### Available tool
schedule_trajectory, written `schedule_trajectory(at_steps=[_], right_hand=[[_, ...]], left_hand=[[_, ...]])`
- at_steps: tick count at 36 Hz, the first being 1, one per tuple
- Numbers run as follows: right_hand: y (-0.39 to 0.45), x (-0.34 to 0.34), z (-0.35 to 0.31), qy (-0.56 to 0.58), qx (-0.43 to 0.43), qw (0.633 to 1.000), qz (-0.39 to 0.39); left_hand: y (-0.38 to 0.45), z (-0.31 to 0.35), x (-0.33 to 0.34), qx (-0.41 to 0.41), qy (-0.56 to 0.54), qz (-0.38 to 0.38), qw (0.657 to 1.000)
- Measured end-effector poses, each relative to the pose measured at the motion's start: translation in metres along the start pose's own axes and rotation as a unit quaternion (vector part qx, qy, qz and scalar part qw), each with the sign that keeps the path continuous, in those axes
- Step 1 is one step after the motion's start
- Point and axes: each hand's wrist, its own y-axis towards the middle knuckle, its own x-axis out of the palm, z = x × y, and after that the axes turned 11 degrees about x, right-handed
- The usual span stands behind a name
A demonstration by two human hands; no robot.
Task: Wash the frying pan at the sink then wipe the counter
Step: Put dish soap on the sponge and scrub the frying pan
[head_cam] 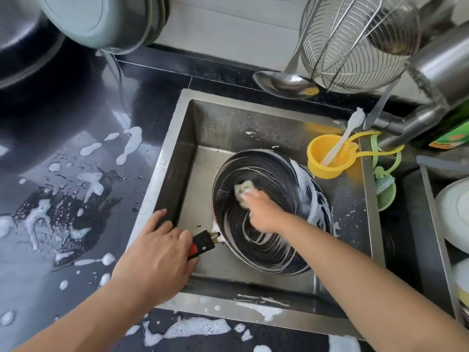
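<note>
Left hand [158, 252] grips soapy pan [272, 212] handle [201, 243], right hand [264, 212] pinches sponge [243, 191] scrubbing inside; slick handle could slip, splashing more foam onto counter [63, 199].

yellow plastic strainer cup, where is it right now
In the head view, the yellow plastic strainer cup hangs inside the steel sink at its right rim, just beyond the soapy black frying pan, with a white brush standing in it.
</note>
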Motion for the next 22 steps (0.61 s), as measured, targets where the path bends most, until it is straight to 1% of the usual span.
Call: schedule_trajectory(at_steps=[2,4,6,8,9,10,11,12,14,16,17,18,20,22], right_hand=[[0.008,-0.011,0.024,-0.053,0.080,0.995,0.030],[0.007,-0.020,0.045,-0.097,0.133,0.986,0.037],[-0.001,-0.026,0.054,-0.147,0.163,0.975,-0.027],[-0.021,-0.020,0.051,-0.206,0.149,0.955,-0.153],[-0.030,-0.015,0.046,-0.201,0.145,0.946,-0.210],[-0.037,-0.010,0.039,-0.162,0.153,0.942,-0.250],[-0.042,-0.005,0.033,-0.097,0.147,0.944,-0.278],[-0.043,-0.002,0.025,-0.024,0.132,0.948,-0.288],[-0.038,-0.002,0.007,0.077,0.094,0.959,-0.254],[-0.028,-0.006,-0.007,0.149,0.070,0.967,-0.196],[-0.022,-0.008,-0.009,0.165,0.065,0.971,-0.161],[-0.014,-0.012,-0.005,0.162,0.065,0.977,-0.126],[-0.006,-0.020,0.011,0.112,0.082,0.988,-0.065],[-0.009,-0.030,0.035,0.027,0.115,0.992,-0.052]], left_hand=[[0.000,-0.001,0.000,-0.001,0.002,0.001,1.000],[-0.001,-0.001,0.000,-0.001,0.001,-0.003,1.000],[-0.001,0.000,0.000,-0.001,0.002,-0.004,1.000],[-0.001,0.001,0.000,-0.003,0.002,-0.005,1.000],[-0.001,0.001,0.000,-0.002,0.002,-0.006,1.000],[-0.002,0.001,0.000,-0.002,0.000,-0.006,1.000],[-0.002,0.001,0.000,-0.001,-0.001,-0.005,1.000],[-0.001,0.001,0.000,-0.001,-0.001,-0.003,1.000],[0.000,0.001,0.000,-0.001,0.001,0.000,1.000],[0.000,0.000,0.000,0.001,-0.001,-0.002,1.000],[-0.001,0.000,0.001,0.001,-0.002,-0.003,1.000],[-0.001,-0.001,0.000,0.001,-0.001,-0.002,1.000],[-0.001,0.000,0.001,0.001,-0.002,-0.008,1.000],[0.000,0.000,0.000,0.000,-0.003,-0.006,1.000]])
